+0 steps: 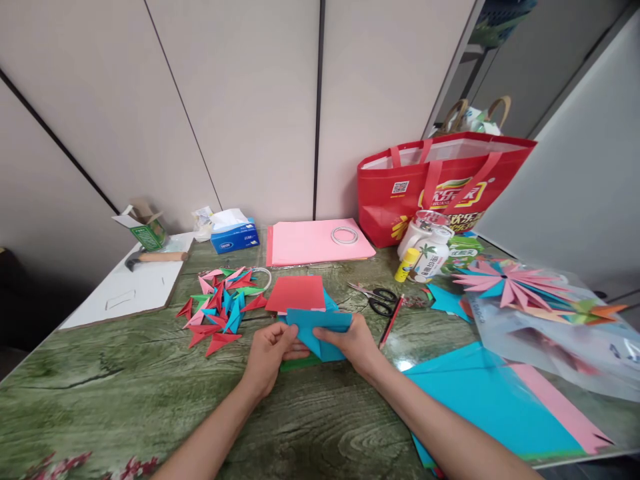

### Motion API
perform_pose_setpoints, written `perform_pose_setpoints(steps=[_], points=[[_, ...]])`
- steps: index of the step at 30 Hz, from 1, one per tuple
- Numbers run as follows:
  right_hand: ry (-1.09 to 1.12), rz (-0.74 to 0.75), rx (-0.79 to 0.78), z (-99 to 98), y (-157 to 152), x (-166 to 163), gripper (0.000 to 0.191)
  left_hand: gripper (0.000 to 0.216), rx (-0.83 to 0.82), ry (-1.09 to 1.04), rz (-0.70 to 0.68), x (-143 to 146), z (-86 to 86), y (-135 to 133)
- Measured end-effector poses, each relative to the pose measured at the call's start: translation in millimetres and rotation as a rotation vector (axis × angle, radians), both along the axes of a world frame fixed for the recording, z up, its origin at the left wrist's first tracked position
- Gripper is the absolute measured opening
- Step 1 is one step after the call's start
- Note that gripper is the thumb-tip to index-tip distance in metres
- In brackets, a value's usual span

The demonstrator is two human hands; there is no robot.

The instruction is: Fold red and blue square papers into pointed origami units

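Note:
Between my two hands is a sheet of blue paper, partly folded, held a little above the table. My left hand pinches its left edge between thumb and fingers. On the right side, my right hand grips the paper with the thumb lying across its front; the fingers behind are hidden. Just beyond it lie red paper squares with some blue paper sticking out beside them. Left of my hands is a pile of folded paper pieces in red, pink, blue and green.
Black-handled scissors and a red pencil lie right of the squares. Pink sheets are at the back, near a red bag, a glue stick and jars. Large blue paper lies right; a hammer lies left.

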State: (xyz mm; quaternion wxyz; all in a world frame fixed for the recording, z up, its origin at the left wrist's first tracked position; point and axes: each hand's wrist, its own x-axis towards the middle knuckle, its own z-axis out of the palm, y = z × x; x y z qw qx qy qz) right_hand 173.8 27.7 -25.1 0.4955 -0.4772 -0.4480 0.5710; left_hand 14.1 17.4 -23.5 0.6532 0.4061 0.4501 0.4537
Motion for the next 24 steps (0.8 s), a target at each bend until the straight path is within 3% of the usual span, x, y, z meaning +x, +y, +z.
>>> perform_pose_setpoints(steps=[8,24], points=[[0.018,-0.073,0.025,-2.9,-5.0,-5.0,0.027,0.027,-0.08,0.08,-0.144,6.9,-0.2,-6.1],[0.177,-0.115,-0.035,-6.0,-7.2,-11.0,0.024,0.026,-0.086,0.047,-0.091,7.9,0.9,-6.5]])
